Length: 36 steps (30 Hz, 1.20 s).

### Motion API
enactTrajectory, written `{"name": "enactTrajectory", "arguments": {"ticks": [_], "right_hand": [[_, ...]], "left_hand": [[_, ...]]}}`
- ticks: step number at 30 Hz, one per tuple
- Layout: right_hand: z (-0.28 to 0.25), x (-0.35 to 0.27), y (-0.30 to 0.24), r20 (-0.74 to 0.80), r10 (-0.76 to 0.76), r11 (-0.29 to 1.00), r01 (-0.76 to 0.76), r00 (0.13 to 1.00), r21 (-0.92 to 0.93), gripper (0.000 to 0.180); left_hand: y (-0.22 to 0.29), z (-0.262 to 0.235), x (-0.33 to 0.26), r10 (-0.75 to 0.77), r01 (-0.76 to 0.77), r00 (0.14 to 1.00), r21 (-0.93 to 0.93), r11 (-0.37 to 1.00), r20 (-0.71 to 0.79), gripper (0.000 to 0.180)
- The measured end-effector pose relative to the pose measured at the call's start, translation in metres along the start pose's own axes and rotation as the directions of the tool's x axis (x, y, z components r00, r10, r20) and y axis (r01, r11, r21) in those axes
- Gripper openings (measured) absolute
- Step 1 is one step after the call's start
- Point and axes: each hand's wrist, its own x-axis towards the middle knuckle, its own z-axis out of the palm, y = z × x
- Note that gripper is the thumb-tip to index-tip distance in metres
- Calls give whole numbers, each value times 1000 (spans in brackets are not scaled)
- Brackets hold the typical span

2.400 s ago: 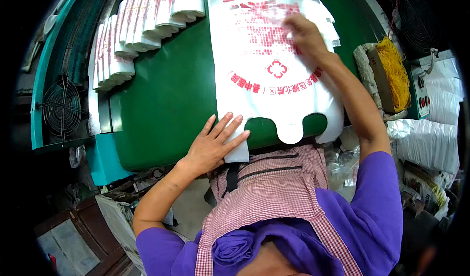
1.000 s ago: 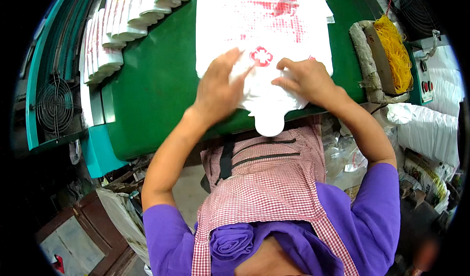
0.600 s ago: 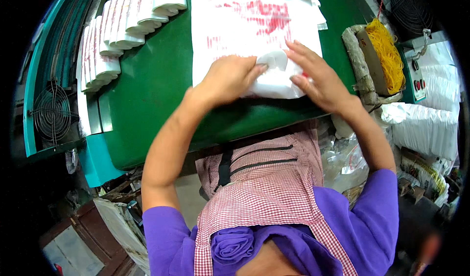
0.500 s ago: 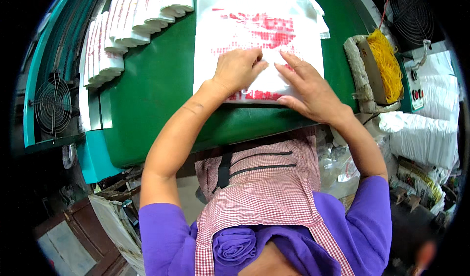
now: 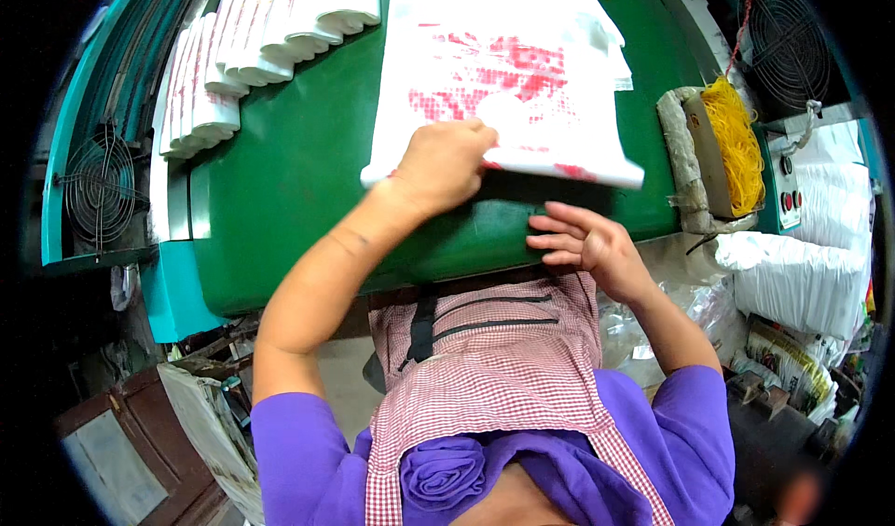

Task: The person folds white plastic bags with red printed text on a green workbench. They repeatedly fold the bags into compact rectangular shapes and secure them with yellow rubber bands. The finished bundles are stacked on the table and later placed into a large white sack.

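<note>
White plastic bags with red print [image 5: 522, 106] lie on a green table [image 5: 280, 190] in front of me. The near edge of the top one is raised and curled over. My left hand [image 5: 443, 164] is closed on that edge, fingers bent round it, though its fingertips are partly hidden. Away from the bags, my right hand [image 5: 592, 246] hovers over the table's front edge. Its fingers are stretched toward the left and hold nothing.
Folded white bags [image 5: 270, 32] stand in an overlapping row at the back left. A box of yellow rubber bands [image 5: 732, 148] sits at the table's right edge, near a control box [image 5: 788, 186] and stacked white bags [image 5: 797, 274]. Fans [image 5: 103, 186] flank the table.
My left hand has lifted and curled the near edge of the bag away from me. My right hand has left the bag and come back toward my body.
</note>
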Motion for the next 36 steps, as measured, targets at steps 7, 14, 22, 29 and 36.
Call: {"name": "enactTrajectory", "arguments": {"ticks": [7,14,22,29,36], "right_hand": [[-49,36,-19,-169,-107,958,147,980,244,68],[-25,13,-36,563,-154,71,577,812,-814,53],[-52,44,-49,708,31,-152,704,705,-694,49],[-10,27,-92,332,242,392,221,912,-893,70],[17,16,-50,406,-29,-190,393,914,-899,49]], "left_hand": [[7,-37,-65,272,-208,866,-193,959,419,24],[-20,-39,-50,123,25,847,-271,962,516,27],[24,-84,-9,412,-454,884,196,869,218,22],[13,-41,-31,152,-99,898,-147,984,413,31],[19,-51,-49,161,-60,887,-237,970,432,31]]}}
